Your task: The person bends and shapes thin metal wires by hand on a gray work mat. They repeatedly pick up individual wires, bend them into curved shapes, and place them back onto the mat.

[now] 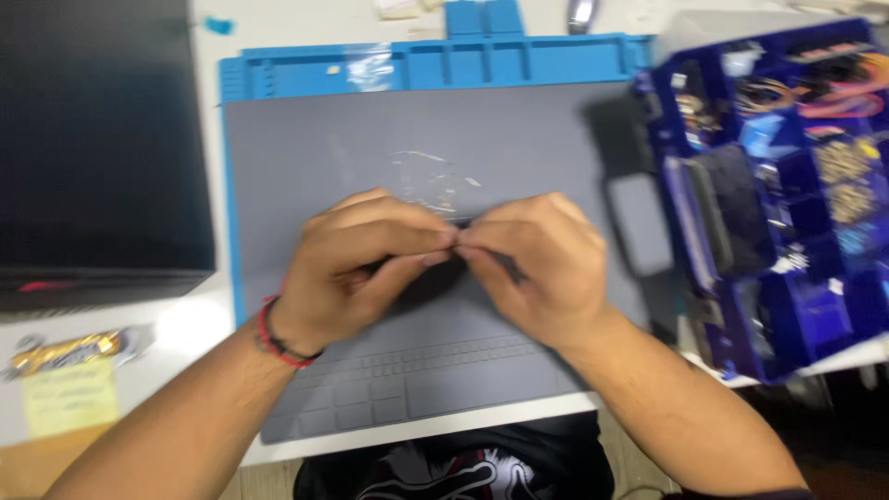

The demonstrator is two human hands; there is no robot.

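A small dark piece (pixel 460 223), too blurry to name, is pinched between the left hand (pixel 356 264) and right hand (pixel 537 264), held steady above the grey work mat (pixel 306 148).

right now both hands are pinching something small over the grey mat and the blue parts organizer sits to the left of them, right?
Not quite. The head view shows the blue parts organizer to the right of the hands, not the left. The rest holds: left hand and right hand meet fingertip to fingertip on something small over the grey mat.
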